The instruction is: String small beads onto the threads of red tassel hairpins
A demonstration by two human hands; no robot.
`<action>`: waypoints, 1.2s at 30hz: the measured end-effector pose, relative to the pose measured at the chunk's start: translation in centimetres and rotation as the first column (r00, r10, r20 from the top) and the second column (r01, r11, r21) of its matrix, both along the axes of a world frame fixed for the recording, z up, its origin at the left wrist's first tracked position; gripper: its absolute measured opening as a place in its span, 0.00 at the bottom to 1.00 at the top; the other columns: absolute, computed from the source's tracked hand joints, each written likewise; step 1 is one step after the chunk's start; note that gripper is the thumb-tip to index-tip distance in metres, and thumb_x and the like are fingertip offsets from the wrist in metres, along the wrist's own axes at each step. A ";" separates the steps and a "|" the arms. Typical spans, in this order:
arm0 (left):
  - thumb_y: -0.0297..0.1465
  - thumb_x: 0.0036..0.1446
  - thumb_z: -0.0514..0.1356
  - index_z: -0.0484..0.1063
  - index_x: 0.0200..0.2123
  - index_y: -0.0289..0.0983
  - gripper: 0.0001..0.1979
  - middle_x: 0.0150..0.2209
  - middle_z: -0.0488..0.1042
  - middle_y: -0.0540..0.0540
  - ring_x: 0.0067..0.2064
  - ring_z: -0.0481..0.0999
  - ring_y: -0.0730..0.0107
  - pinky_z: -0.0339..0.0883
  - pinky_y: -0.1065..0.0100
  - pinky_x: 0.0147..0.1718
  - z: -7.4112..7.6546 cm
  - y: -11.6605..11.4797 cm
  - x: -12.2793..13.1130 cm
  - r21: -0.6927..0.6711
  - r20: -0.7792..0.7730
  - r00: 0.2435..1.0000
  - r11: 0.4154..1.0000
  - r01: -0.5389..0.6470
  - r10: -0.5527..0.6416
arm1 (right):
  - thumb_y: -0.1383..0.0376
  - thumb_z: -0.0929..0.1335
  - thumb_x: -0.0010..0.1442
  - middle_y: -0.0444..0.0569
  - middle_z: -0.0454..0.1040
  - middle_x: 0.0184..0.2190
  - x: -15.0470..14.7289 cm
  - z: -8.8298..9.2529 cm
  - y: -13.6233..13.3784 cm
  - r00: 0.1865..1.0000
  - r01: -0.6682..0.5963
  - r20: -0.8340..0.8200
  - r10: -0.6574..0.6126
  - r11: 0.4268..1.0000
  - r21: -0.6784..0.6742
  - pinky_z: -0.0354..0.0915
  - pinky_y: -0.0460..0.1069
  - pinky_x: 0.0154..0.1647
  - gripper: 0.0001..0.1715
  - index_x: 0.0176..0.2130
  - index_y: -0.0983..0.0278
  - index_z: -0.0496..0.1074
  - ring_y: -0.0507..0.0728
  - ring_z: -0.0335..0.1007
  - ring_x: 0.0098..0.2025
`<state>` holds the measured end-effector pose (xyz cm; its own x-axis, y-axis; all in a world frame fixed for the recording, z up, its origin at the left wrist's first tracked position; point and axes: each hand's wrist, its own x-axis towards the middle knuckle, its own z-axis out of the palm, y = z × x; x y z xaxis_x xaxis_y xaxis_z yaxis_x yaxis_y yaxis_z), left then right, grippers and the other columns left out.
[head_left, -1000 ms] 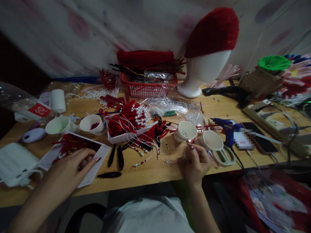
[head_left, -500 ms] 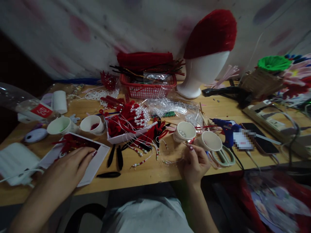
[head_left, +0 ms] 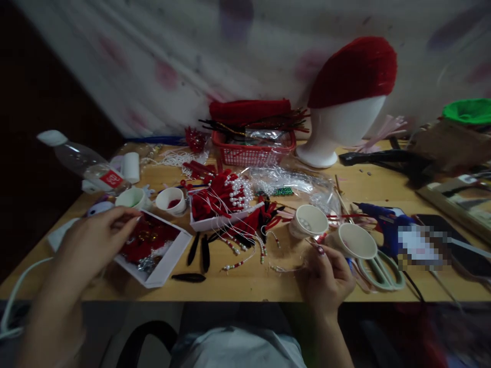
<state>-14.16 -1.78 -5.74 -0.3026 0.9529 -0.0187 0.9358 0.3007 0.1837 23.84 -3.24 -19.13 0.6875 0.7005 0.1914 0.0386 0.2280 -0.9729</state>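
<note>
My left hand hovers over the left edge of a white box. Its thumb and fingertips are pinched together; what they hold, if anything, does not show. Red pieces with gold and silver trim lie in that box. At the right, my right hand pinches a thin thread between thumb and forefinger, just in front of a paper cup of white beads. A fine beaded strand trails on the table left of this hand. Beaded red tassels lie between the hands.
Another white box holds red pieces and pearl strings. Behind are a red basket and a white head form with a red cap. Scissors and a blue glue gun lie right. A plastic bottle leans left.
The view has swung left, shifting things rightward in the picture. My left hand has lifted back and left from the box, uncovering its contents. My right hand keeps its pinch by the cup.
</note>
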 end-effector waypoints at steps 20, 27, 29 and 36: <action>0.24 0.51 0.53 0.79 0.27 0.34 0.13 0.25 0.78 0.45 0.24 0.65 0.71 0.53 0.70 0.26 -0.9 10.9 2.3 -0.382 -0.082 0.845 0.800 0.463 -0.528 | 0.58 0.74 0.51 0.46 0.76 0.24 -0.3 0.6 0.1 0.999 0.021 0.026 -0.021 1.000 0.009 0.58 0.46 0.23 0.13 0.31 0.66 0.78 0.52 0.66 0.23; 0.27 0.55 0.54 0.76 0.26 0.35 0.11 0.23 0.74 0.50 0.26 0.65 0.71 0.53 0.70 0.29 -0.1 11.1 1.9 -0.330 0.000 0.841 0.794 0.511 -0.542 | 0.58 0.74 0.52 0.44 0.73 0.22 -0.2 0.4 0.1 1.000 -0.002 0.014 0.002 1.000 0.008 0.55 0.45 0.22 0.13 0.31 0.67 0.78 0.50 0.60 0.21; 0.27 0.56 0.54 0.76 0.28 0.35 0.10 0.25 0.74 0.49 0.27 0.66 0.70 0.53 0.70 0.30 -0.2 11.0 1.7 -0.299 0.021 0.849 0.807 0.509 -0.528 | 0.58 0.74 0.52 0.44 0.73 0.22 -0.3 0.5 0.1 1.000 0.000 0.012 0.000 1.000 0.009 0.56 0.45 0.22 0.13 0.31 0.67 0.78 0.50 0.61 0.21; 0.27 0.57 0.57 0.67 0.23 0.37 0.10 0.20 0.64 0.54 0.24 0.59 0.71 0.45 0.70 0.28 -0.1 10.3 2.4 -0.204 0.063 0.906 0.883 0.423 -0.419 | 0.58 0.74 0.52 0.45 0.74 0.24 -0.3 0.5 0.0 1.000 0.002 0.027 -0.002 1.000 -0.011 0.57 0.45 0.24 0.13 0.32 0.67 0.78 0.51 0.64 0.23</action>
<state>-11.73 8.53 -5.86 0.1286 0.9642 -0.2319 0.9802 -0.0882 0.1771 23.54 -3.21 -18.63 0.6834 0.7014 0.2025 0.0656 0.2173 -0.9739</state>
